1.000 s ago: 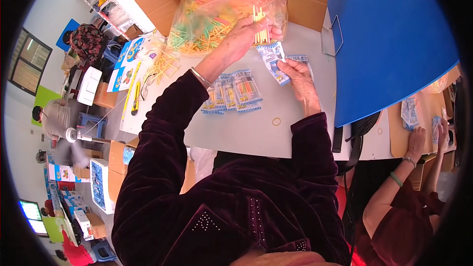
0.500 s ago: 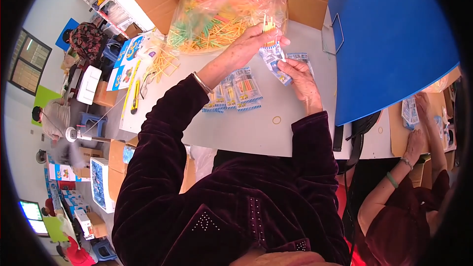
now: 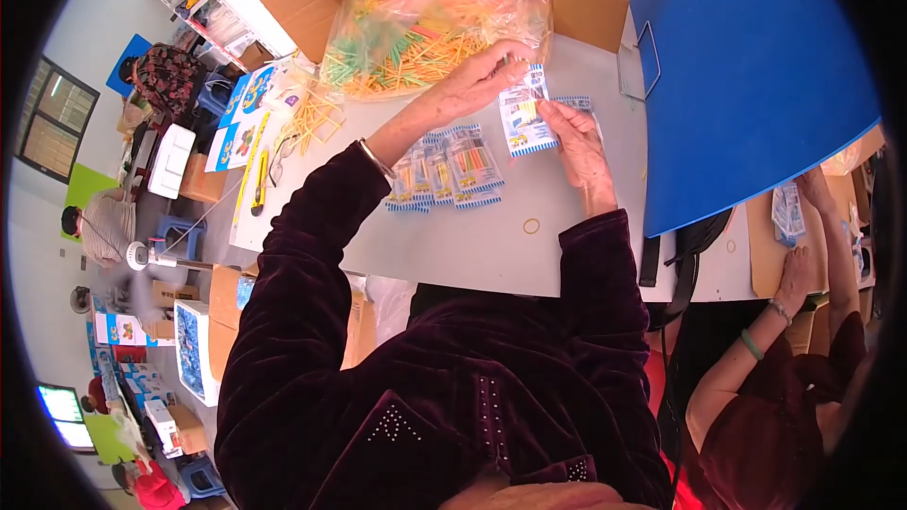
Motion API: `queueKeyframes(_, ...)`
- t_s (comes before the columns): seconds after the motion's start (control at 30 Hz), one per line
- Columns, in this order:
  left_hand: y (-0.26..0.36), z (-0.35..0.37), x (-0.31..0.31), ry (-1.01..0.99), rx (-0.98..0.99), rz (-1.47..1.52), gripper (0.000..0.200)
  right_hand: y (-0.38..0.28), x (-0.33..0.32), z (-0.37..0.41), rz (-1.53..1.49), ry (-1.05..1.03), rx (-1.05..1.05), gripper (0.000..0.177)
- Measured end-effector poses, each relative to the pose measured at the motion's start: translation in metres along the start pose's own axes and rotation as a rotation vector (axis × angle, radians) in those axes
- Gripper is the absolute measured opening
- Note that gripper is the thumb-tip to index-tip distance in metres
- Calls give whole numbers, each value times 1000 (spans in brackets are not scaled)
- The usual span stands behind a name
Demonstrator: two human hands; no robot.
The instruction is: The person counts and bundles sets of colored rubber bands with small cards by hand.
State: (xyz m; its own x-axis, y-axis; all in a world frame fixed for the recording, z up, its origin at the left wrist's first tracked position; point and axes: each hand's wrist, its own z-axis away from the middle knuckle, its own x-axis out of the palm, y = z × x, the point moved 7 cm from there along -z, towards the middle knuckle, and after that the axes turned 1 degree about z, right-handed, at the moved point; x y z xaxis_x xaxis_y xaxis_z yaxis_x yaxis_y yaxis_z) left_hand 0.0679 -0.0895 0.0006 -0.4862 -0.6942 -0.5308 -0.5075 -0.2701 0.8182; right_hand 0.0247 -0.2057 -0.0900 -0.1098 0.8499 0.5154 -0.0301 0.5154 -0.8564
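Between both hands is a small blue-and-white printed packet [image 3: 529, 118], held nearly flat toward me above the table. My left hand [image 3: 477, 85] is closed at the packet's top edge, its fingertips partly hidden. My right hand [image 3: 574, 137] pinches the packet's right side between thumb and fingers. Beneath and left of the hands, several filled packets [image 3: 472, 162] with thin coloured sticks inside lie overlapping on the table. Another packet [image 3: 578, 106] lies partly behind my right hand. Beyond my left hand, a large clear plastic bag [image 3: 425, 14] holds many orange, yellow and green sticks.
The bag sits in an open cardboard box [image 3: 590, 0]. Loose sticks [image 3: 316, 118], a yellow cutter knife [image 3: 258, 191] and glasses [image 3: 281, 159] lie left. A rubber band [image 3: 531, 226] lies in front. A blue panel [image 3: 746, 85] stands right; beyond it, a co-worker's hands [image 3: 798, 269] handle packets.
The sticks that stood out above the packet by my left hand no longer show. The packet has turned flatter toward me, and my left fingers have moved to its top edge.
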Motion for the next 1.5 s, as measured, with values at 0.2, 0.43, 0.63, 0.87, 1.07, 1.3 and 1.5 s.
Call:
queueKeyframes(0.2, 7, 6, 3, 8, 50, -359, 34, 2, 0, -1, 7, -45, -11, 25)
queueKeyframes(0.43, -7, 1, 2, -2, 10, 208, 30, 6, 7, 0, 28, -121, 80, 25)
queueKeyframes(0.63, -17, 1, 6, -104, -103, 233, 31, 3, 1, -4, 116, -71, -21, 23)
queueKeyframes(0.87, -11, 3, 8, -32, -30, 111, 29, 0, 5, -1, 51, -42, -32, 24)
queueKeyframes(1.07, -15, 5, 9, -15, -142, 357, 27, -5, 6, 2, -6, -62, -22, 26)
queueKeyframes(1.3, -21, 7, 8, 28, -267, 545, 28, 1, 5, 3, 159, -100, 88, 27)
queueKeyframes(1.5, -4, 9, 8, -76, -174, 375, 31, 1, 5, 4, 113, -110, 104, 29)
